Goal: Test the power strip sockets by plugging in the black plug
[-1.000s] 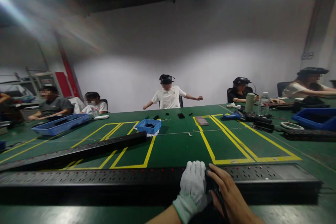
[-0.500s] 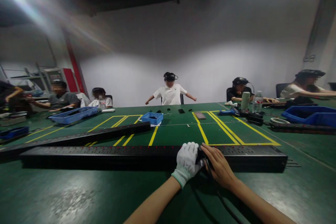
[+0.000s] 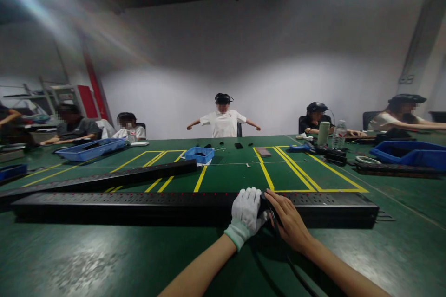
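A long black power strip [image 3: 114, 209] with rows of sockets and small red dots lies across the table in front of me. My left hand [image 3: 245, 211], in a white glove, is closed around a black plug [image 3: 265, 202] at the strip, right of its middle. My right hand [image 3: 287, 220], bare, presses against the plug's other side with its fingers together. From the plug a black cable [image 3: 294, 264] drops under my right palm toward the table's near edge. How far the plug sits in a socket is hidden by my fingers.
Behind lies a second black power strip [image 3: 149, 172], set at a slant. A small blue bin [image 3: 199, 155], larger blue bins [image 3: 92, 148] [image 3: 411, 154], a green bottle [image 3: 324, 133] and a blue tool [image 3: 300, 148] stand further back. Several people sit around the green table [image 3: 132, 260].
The view has shifted slightly, so the strip and bins appear a little further left. Both hands keep their hold at the same place on the strip.
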{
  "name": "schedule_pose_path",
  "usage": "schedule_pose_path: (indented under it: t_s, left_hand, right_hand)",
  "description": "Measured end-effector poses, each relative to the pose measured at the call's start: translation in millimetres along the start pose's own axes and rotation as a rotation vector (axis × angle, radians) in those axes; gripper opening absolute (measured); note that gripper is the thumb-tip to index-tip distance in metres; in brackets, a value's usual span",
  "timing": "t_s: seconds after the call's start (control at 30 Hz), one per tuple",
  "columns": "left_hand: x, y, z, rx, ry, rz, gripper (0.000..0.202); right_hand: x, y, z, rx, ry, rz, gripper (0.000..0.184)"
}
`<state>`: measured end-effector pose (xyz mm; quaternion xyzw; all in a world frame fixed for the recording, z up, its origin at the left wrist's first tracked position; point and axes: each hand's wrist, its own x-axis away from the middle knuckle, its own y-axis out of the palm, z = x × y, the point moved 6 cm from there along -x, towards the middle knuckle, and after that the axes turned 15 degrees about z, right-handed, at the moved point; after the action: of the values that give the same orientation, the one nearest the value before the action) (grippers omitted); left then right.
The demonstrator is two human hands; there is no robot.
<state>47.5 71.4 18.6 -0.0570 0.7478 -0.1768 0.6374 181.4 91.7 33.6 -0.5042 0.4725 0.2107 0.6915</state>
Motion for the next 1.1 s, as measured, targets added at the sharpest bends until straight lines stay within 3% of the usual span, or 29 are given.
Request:
schedule_pose_path:
  t_s: [0.9,1.1]
  left_hand:
    - [-0.1,-7.1,2.6,0.007,-0.011,0.138,0.052]
    - [2.1,-4.9,1.0,0.011,0.007,0.113,0.055]
  right_hand:
    - [6.4,5.9,-2.1,0.103,0.030,-0.014,0.067]
    - [4.1,3.1,-3.4,0.073,0.044,-0.012,0.065]
